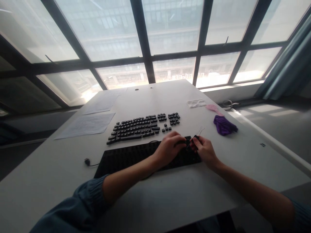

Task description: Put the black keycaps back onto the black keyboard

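The black keyboard (128, 158) lies flat on the tabletop (145, 100); I judge it stiff, fairly light, best held by its edges. Over the keyboard's right end, my right hand (204, 150) pinches a wire-pronged tool (195, 137), probably springy, safest gripped by its dark end. My left hand (170, 145) curls above the keyboard; whether it holds anything, I cannot tell.

White table (145, 101): keyboard (128, 158), loose keycaps (130, 138), papers (87, 126), purple fabric (224, 125).
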The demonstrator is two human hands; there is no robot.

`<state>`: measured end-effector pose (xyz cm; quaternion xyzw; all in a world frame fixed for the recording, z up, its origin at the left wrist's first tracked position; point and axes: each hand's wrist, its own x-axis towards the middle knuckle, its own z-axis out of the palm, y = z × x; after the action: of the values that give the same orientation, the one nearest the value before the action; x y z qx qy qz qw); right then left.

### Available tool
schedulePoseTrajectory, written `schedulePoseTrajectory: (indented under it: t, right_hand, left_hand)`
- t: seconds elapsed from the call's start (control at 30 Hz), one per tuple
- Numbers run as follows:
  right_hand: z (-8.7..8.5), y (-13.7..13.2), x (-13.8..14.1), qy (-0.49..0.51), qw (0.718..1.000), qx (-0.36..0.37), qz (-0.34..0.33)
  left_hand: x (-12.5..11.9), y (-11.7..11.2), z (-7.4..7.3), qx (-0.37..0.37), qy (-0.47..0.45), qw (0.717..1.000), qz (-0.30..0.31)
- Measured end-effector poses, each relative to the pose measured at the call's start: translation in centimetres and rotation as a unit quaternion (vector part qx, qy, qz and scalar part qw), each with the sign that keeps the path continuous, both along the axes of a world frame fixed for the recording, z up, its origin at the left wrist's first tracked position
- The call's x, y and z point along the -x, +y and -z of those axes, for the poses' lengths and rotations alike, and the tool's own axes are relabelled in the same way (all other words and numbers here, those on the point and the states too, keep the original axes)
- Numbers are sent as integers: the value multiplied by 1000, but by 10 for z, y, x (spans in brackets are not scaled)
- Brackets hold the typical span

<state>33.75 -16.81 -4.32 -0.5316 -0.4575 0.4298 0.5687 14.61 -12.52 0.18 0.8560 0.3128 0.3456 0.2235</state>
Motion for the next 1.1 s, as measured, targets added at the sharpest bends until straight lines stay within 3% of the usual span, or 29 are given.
schedulePoseTrajectory:
  t: [0.1, 0.23, 0.47, 0.57, 0.67, 0.8, 0.93, 1.03, 1.1]
  right_hand:
    - [-1, 1, 0, 21, 1000, -4, -3]
    - [-4, 2, -3, 52, 998, -23, 17]
    - [-16, 4, -13, 67, 994, -77, 47]
    - [-16, 4, -14, 65, 994, -73, 38]
    - [-15, 5, -16, 56, 995, -76, 34]
    - [-18, 7, -20, 64, 994, -79, 38]
    - [-23, 8, -21, 39, 999, -30, 5]
    - [-22, 4, -22, -95, 995, -18, -11]
    - [-20, -2, -22, -219, 975, -13, -14]
  left_hand:
    - [-8, 53, -13, 1, 42, 997, -70]
    - [-25, 102, -7, -25, 152, 982, -113]
    - [-28, 110, 19, -34, 193, 970, -141]
    - [-25, 111, 18, -35, 193, 971, -138]
    - [-21, 111, 9, -40, 184, 974, -128]
    - [-14, 91, -9, -63, 137, 982, -113]
    - [-12, 37, -12, -56, 137, 988, -29]
    - [-18, -8, -3, -42, 168, 984, 49]
    - [-24, -27, 5, -49, 188, 978, 80]
